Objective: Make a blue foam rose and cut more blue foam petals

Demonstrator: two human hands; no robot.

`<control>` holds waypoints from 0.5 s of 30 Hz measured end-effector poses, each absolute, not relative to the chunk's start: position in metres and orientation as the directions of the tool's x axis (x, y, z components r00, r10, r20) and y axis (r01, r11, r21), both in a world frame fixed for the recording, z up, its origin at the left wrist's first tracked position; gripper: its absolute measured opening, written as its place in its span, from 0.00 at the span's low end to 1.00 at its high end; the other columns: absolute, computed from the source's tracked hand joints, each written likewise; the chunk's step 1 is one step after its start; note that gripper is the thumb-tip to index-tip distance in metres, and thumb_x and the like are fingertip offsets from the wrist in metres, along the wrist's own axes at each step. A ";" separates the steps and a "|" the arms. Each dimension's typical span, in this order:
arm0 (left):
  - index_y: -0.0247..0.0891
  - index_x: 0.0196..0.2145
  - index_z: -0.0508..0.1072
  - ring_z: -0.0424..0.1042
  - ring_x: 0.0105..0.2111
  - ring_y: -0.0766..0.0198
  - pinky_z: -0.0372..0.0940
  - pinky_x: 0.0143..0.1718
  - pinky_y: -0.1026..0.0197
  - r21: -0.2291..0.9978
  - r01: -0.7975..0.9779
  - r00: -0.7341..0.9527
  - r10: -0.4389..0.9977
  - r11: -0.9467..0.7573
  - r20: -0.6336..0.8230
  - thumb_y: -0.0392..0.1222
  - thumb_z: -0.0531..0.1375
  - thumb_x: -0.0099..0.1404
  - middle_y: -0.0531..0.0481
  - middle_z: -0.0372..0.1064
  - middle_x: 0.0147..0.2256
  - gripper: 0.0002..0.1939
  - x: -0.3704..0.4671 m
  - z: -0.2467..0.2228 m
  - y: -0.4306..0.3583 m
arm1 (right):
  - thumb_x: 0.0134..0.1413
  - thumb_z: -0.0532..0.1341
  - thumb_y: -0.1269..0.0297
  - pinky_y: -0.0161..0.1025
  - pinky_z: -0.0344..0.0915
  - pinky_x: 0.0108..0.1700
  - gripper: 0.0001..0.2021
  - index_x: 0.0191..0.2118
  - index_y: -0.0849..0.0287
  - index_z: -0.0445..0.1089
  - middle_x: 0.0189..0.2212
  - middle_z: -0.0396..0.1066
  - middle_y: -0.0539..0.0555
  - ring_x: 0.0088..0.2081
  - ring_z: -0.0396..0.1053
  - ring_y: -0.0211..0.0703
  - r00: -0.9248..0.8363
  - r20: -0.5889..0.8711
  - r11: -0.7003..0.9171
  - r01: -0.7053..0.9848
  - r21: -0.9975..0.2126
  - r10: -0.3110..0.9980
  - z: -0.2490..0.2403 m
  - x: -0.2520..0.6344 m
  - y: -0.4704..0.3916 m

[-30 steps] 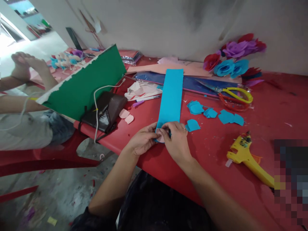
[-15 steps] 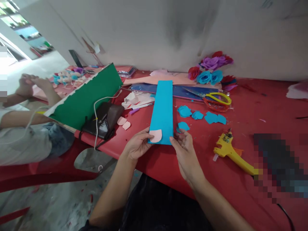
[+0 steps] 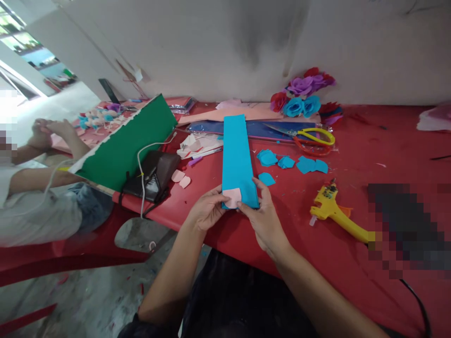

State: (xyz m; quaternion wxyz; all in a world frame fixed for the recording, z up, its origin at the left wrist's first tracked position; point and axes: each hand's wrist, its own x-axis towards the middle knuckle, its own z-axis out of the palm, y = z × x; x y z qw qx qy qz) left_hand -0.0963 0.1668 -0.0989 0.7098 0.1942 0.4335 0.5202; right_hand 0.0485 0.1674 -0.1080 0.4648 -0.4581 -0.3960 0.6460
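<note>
Moved: my right hand (image 3: 267,220)'s thumb (image 3: 248,211), from the blue strip (image 3: 237,155)'s right edge to the pink piece (image 3: 233,197). Pink sits on the strip's near-left corner, both hands touching it. Left hand (image 3: 207,210) pinches that corner; right grips the right side. Long axis runs near-far, leaning left.

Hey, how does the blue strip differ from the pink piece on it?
The blue strip is long; the pink piece is far shorter. The blue strip has straight sides, while the pink piece has a rounded edge. The left hand touches both.
</note>
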 end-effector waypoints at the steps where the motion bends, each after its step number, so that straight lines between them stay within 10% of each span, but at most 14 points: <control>1: 0.31 0.41 0.74 0.74 0.31 0.66 0.69 0.35 0.65 0.723 -0.575 0.078 0.905 0.383 -0.418 0.25 0.61 0.52 0.45 0.76 0.36 0.16 -0.097 -0.100 0.167 | 0.45 0.65 0.67 0.47 0.68 0.49 0.31 0.58 0.49 0.59 0.50 0.69 0.53 0.47 0.70 0.47 -0.160 -0.215 -0.245 -0.207 -0.947 0.963 -0.109 0.049 0.167; 15: 0.34 0.37 0.77 0.76 0.34 0.59 0.71 0.34 0.64 0.829 -0.426 -0.251 0.833 0.362 -0.493 0.37 0.70 0.48 0.46 0.78 0.34 0.16 -0.077 -0.090 0.146 | 0.45 0.62 0.68 0.45 0.69 0.45 0.23 0.51 0.56 0.65 0.44 0.71 0.54 0.42 0.71 0.47 -0.118 -0.203 -0.215 -0.099 -0.971 0.972 -0.110 0.040 0.165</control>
